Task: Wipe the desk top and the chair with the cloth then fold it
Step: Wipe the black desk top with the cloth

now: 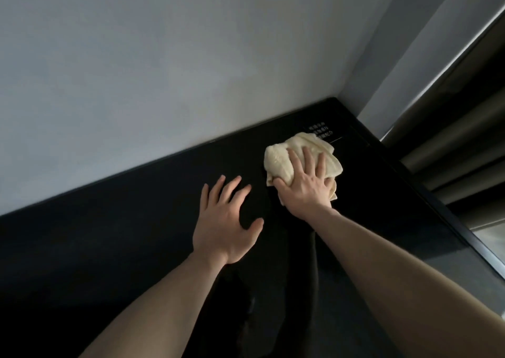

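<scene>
Surface: the black desk top fills the lower half of the head view, glossy, meeting a pale grey wall along its far edge.
Cloth: a cream cloth lies bunched on the surface toward the far right corner, at about 1 o'clock from the view's centre.
Right hand: the right hand presses palm-down on the near part of the cloth, fingers spread over it and thumb curled at its left edge, so it grips the cloth against the surface.
Left hand: the left hand is open with all 5 digits splayed, holding nothing, at 8 o'clock from the cloth and just beside the right hand; whether it touches the surface cannot be told.
Label: a small patch of white printed text sits on the surface at 12 o'clock from the cloth, partly covered by it, too small to read.
Curtain: dark folded curtains hang past the right edge of the surface, at 3 o'clock.
</scene>
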The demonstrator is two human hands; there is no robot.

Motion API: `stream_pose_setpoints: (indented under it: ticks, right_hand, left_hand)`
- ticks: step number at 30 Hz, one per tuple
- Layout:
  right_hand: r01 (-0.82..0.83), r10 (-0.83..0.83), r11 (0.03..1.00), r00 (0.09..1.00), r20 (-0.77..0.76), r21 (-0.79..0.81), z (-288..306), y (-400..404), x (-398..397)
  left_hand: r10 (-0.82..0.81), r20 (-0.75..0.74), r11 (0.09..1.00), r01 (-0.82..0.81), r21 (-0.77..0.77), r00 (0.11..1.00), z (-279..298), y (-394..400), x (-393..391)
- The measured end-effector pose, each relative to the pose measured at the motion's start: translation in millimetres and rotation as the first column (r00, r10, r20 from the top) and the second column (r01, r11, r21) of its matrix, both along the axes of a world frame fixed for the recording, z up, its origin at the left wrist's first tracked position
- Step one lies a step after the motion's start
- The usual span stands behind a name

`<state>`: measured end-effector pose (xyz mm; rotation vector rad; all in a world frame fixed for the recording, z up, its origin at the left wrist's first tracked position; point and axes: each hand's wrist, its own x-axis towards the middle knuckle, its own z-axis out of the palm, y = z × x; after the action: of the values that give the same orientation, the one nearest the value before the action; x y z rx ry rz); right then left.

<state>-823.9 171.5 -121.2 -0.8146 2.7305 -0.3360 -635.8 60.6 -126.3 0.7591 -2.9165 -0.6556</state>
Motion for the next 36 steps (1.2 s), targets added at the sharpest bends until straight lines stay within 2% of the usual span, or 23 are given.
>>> stream_pose_setpoints:
  ticks: [2,4,5,8,10,12,15,17,19,24,29,32,36]
  right_hand:
    - [0.038,-0.038,0.999,0.999,0.000,0.003,1,-2,18]
    - [0.081,-0.081,0.997,0.997,0.000,0.000,1,-7,35]
    - [0.098,-0.098,0.995,0.995,0.002,-0.002,0,-12,45]
    - [0.118,-0.118,0.993,0.993,0.001,0.000,-2,-32,77]
    - [0.102,-0.102,0.995,0.995,0.004,0.004,-2,-50,105]
    - [0.053,-0.053,0.999,0.998,0.016,0.005,0,-72,138]
    - [-0.053,0.053,0.999,0.998,0.034,-0.008,3,-106,197]
    - [-0.109,0.109,0.994,0.993,0.042,-0.014,2,-129,238]
    - [-0.169,0.170,0.985,0.984,0.058,-0.011,1,-153,281]
    - [-0.339,0.344,0.939,0.933,0.108,-0.058,4,-190,372]
    - [-0.379,0.383,0.923,0.919,0.088,-0.059,12,-181,358]
    - [-0.278,0.278,0.961,0.960,0.033,-0.013,14,-171,321]
    - [-0.065,0.065,0.998,0.996,0.062,0.003,11,-178,280]
  left_hand:
    - [-0.008,-0.062,0.980,0.020,0.200,0.998,7,-4,4]
    - [0.071,-0.141,0.885,0.002,0.465,0.987,19,-13,20]
    - [0.117,-0.176,0.850,-0.007,0.527,0.977,23,-18,36]
    - [0.126,-0.241,0.931,-0.032,0.363,0.962,21,-46,114]
    - [0.212,-0.217,0.949,-0.148,0.279,0.953,14,-80,182]
    - [0.353,-0.189,0.927,-0.314,0.205,0.916,9,-119,257]
    - [0.481,-0.057,0.876,-0.483,-0.005,0.875,3,-171,371]
    - [0.500,0.074,0.864,-0.491,-0.113,0.863,0,-191,435]
    - [0.496,0.154,0.866,-0.476,-0.149,0.854,-5,-197,473]
    - [0.478,0.126,0.874,-0.457,-0.165,0.869,-8,-193,479]
    - [0.469,0.091,0.876,-0.450,-0.172,0.879,-11,-195,484]
    - [0.469,0.069,0.876,-0.453,-0.166,0.881,-12,-195,484]
    - [0.479,0.039,0.868,-0.467,-0.168,0.877,-13,-194,482]
